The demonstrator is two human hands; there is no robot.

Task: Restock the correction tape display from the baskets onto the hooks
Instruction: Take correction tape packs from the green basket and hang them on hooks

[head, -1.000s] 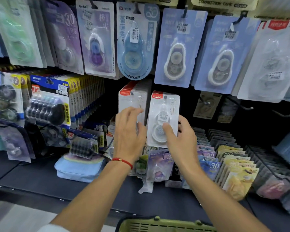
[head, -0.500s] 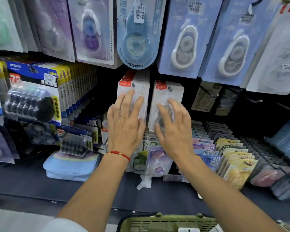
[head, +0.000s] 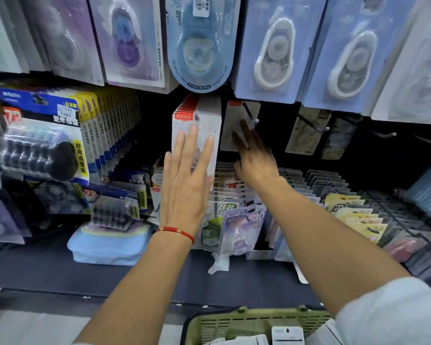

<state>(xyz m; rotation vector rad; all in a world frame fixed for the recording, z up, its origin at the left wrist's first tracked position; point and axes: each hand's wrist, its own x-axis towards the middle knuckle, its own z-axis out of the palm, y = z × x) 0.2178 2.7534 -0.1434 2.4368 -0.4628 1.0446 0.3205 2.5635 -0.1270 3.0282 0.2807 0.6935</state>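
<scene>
While the flat, open left hand point(head: 184, 188) is steadying the stack of white carded correction tape packs point(head: 197, 128), the right hand point(head: 253, 155), fingers extended, is pressing a single white pack point(head: 237, 113) back on the metal hook point(head: 250, 115) beside it.

Glossy clear plastic blister packs point(head: 197, 135) hang above a perforated plastic basket point(head: 237, 322).

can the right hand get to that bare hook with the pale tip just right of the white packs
Probably yes. The right hand is already beside the hook, fingers at the pack hanging there, and nothing stands between them.
</scene>
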